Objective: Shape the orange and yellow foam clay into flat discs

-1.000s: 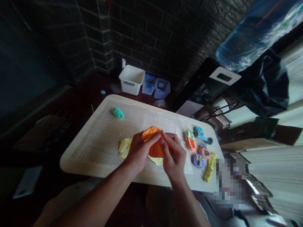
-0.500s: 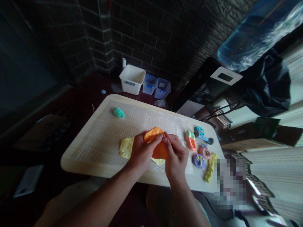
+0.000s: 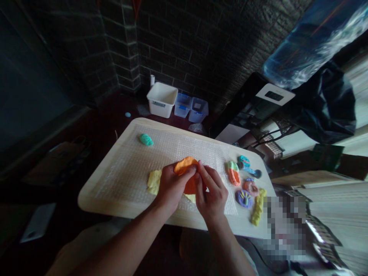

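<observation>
Between my hands, above the middle of the table, is a flattened sheet of orange modelling clay [image 3: 184, 165]. My left hand [image 3: 172, 186] is closed on its left side, thumb lying across the sheet. The fingertips of my right hand [image 3: 212, 188] pinch its right edge, close to my left thumb. Below the hands a yellow sheet of clay [image 3: 154, 181] lies on the bubble wrap [image 3: 126, 165], partly covered by my left hand. Farther back on the left sits a teal lump of clay [image 3: 146, 139].
Several shaped clay pieces lie at the table's right end: an orange and green one [image 3: 233, 173], a purple disc [image 3: 244, 198], a pink ring [image 3: 251, 188], a yellow strip [image 3: 259, 207]. Beyond the table [image 3: 94, 206] stand a white basket [image 3: 162, 100] and blue-tinted plastic boxes [image 3: 198, 109].
My fingers have shifted slightly along the orange clay's right edge, and its lower part is now more covered by my right hand. The whole view has moved a little.
</observation>
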`<state>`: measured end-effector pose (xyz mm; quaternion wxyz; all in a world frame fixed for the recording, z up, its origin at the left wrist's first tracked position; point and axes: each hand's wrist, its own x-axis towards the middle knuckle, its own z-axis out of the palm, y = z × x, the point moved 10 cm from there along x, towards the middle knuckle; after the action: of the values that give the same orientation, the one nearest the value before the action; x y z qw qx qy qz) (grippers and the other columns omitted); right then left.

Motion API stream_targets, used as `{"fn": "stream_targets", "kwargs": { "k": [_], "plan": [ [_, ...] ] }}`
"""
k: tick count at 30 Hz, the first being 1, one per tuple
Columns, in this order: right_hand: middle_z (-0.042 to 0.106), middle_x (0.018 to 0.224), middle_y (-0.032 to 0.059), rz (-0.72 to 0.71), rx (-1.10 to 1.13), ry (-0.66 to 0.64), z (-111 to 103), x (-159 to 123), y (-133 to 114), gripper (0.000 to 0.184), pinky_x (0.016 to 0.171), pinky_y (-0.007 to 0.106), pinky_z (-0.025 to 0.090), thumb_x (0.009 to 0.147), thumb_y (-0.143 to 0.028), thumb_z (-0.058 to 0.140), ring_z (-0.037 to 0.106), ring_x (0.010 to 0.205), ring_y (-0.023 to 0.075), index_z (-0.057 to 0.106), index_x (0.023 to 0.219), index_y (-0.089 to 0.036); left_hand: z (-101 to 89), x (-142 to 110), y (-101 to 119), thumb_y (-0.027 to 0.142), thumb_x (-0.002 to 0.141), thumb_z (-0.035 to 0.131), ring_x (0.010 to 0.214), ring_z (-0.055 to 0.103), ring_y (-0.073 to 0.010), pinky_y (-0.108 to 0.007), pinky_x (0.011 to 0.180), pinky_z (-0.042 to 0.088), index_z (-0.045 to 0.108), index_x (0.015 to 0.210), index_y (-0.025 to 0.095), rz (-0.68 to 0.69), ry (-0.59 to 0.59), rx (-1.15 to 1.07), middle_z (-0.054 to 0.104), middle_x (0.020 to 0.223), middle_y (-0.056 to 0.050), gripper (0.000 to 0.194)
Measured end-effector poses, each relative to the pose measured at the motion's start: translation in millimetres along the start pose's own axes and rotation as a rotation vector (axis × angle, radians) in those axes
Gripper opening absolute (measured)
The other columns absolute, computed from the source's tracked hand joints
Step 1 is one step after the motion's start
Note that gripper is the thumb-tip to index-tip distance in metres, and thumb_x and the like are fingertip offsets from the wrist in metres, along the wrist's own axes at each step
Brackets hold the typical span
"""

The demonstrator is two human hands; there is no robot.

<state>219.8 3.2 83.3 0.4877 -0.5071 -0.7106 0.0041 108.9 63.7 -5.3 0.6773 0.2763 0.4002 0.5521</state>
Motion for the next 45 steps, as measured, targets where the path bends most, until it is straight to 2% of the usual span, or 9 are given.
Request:
{"fn": "stream_targets", "kwargs": {
  "k": [7, 12, 19, 23, 26, 29, 33, 40, 45],
  "plan": [
    [0.079, 0.118, 0.0104, 0.093, 0.093, -0.045, 5, 1, 6, 0.042, 0.089, 0.038, 0.065, 0.104, -0.013, 0.06, 0.076, 0.106, 0.0228, 0.071, 0.143, -0.025, -1.1, 1, -5, 0.024, 0.064, 0.096, 0.073, 0.067, -0.0136, -0.022, 0.067, 0.053, 0.081, 0.082, 0.014, -0.066, 0.0, -0.129, 0.076, 0.08, -0.004, 0.025],
    [0.078, 0.12, 0.0099, 0.172, 0.12, -0.003, 3, -3, 16, 0.04, 0.087, 0.039, 0.065, 0.104, -0.016, 0.062, 0.075, 0.108, 0.0234, 0.071, 0.142, -0.027, 2.7, 2, -3, 0.028, 0.071, 0.095, 0.071, 0.066, -0.0129, -0.022, 0.066, 0.053, 0.08, 0.082, 0.014, -0.037, -0.047, -0.099, 0.074, 0.078, -0.003, 0.024],
    [0.079, 0.12, 0.0113, 0.097, 0.033, -0.035, 6, -1, 9, 0.045, 0.087, 0.037, 0.066, 0.105, -0.014, 0.059, 0.076, 0.109, 0.0241, 0.067, 0.147, -0.027, 5.0, 2, -5, 0.025, 0.065, 0.097, 0.074, 0.069, -0.0143, -0.023, 0.068, 0.054, 0.082, 0.084, 0.014, -0.107, -0.044, -0.162, 0.078, 0.081, -0.005, 0.026],
    [0.077, 0.124, 0.0115, 0.087, 0.062, -0.051, 6, -1, 6, 0.045, 0.092, 0.039, 0.065, 0.105, -0.014, 0.059, 0.075, 0.113, 0.0247, 0.067, 0.148, -0.026, 2.1, 2, -9, 0.023, 0.06, 0.097, 0.072, 0.069, -0.0148, -0.023, 0.067, 0.054, 0.082, 0.079, 0.015, -0.16, -0.004, -0.196, 0.078, 0.078, -0.004, 0.026],
    [0.077, 0.122, 0.011, 0.105, 0.083, -0.08, 7, 0, 8, 0.043, 0.089, 0.037, 0.065, 0.106, -0.015, 0.058, 0.076, 0.11, 0.0238, 0.069, 0.145, -0.027, 1.6, 2, -10, 0.023, 0.057, 0.098, 0.07, 0.069, -0.0147, -0.022, 0.065, 0.053, 0.082, 0.077, 0.015, -0.178, 0.006, -0.216, 0.078, 0.077, -0.003, 0.027],
    [0.077, 0.118, 0.011, 0.13, 0.086, -0.087, 7, 1, 11, 0.042, 0.086, 0.036, 0.065, 0.106, -0.016, 0.057, 0.076, 0.107, 0.0233, 0.071, 0.143, -0.027, 4.4, 1, -12, 0.027, 0.059, 0.099, 0.072, 0.069, -0.0148, -0.022, 0.065, 0.053, 0.082, 0.079, 0.015, -0.197, -0.017, -0.237, 0.078, 0.078, -0.004, 0.029],
    [0.076, 0.123, 0.0102, 0.171, 0.107, -0.057, 3, 0, 17, 0.041, 0.09, 0.039, 0.064, 0.106, -0.018, 0.056, 0.074, 0.111, 0.0238, 0.071, 0.143, -0.029, 7.1, 1, -11, 0.032, 0.061, 0.1, 0.073, 0.069, -0.0158, -0.024, 0.068, 0.054, 0.082, 0.083, 0.014, -0.194, -0.035, -0.223, 0.077, 0.079, -0.005, 0.034],
    [0.078, 0.119, 0.0098, 0.185, 0.141, -0.064, 4, 0, 19, 0.037, 0.088, 0.039, 0.065, 0.106, -0.021, 0.058, 0.076, 0.11, 0.0247, 0.075, 0.138, -0.029, 11.7, 2, -12, 0.031, 0.061, 0.1, 0.074, 0.069, -0.0164, -0.024, 0.069, 0.053, 0.079, 0.082, 0.014, -0.206, -0.066, -0.232, 0.076, 0.079, -0.005, 0.034],
    [0.078, 0.122, 0.0101, 0.199, 0.165, -0.043, 3, -1, 21, 0.04, 0.089, 0.04, 0.065, 0.105, -0.022, 0.06, 0.075, 0.112, 0.0251, 0.071, 0.143, -0.028, 10.9, 1, -11, 0.031, 0.067, 0.097, 0.076, 0.069, -0.0165, -0.025, 0.07, 0.053, 0.08, 0.087, 0.016, -0.188, -0.071, -0.207, 0.076, 0.082, -0.004, 0.031]
  ]
}}
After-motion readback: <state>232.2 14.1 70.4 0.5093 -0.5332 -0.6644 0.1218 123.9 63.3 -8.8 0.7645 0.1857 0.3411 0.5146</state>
